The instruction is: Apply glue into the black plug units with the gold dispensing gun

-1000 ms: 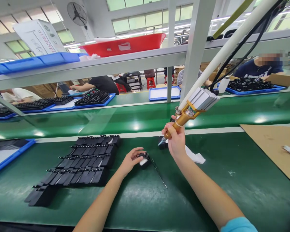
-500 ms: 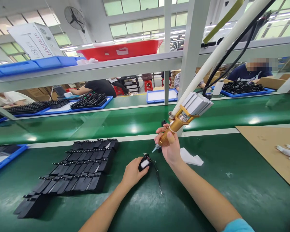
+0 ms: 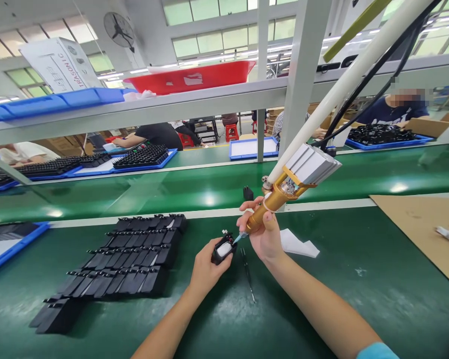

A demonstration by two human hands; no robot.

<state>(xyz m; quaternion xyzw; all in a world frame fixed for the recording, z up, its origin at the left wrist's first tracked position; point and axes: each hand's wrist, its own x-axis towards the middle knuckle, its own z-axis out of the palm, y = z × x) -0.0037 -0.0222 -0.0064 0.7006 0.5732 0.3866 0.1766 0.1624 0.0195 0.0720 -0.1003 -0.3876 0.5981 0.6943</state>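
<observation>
My left hand (image 3: pixel 205 267) is closed around a small open black plastic housing (image 3: pixel 216 258), tilted above the green bench. A white block (image 3: pixel 224 249) sits inside it, with small red and dark parts at its upper end. My right hand (image 3: pixel 266 239) grips a gold glue dispenser (image 3: pixel 262 213) hung from a white pole. The dispenser's pale blue needle tip (image 3: pixel 240 237) is at the upper right edge of the housing; whether it touches cannot be made out. Tweezers (image 3: pixel 248 276) lie on the bench between my forearms.
Rows of black housings (image 3: pixel 123 262) stand on the left. White paper (image 3: pixel 298 244) lies right of my right hand, and cardboard (image 3: pixel 415 224) farther right. Behind runs a green conveyor belt (image 3: pixel 194 187) with a black piece (image 3: pixel 248 193) on it. A metal post (image 3: pixel 303 89) rises behind the dispenser.
The needle tip and the housing have come together; before, a gap lay between them. The housing is tilted more. The black piece on the belt shows farther left, clear of the dispenser.
</observation>
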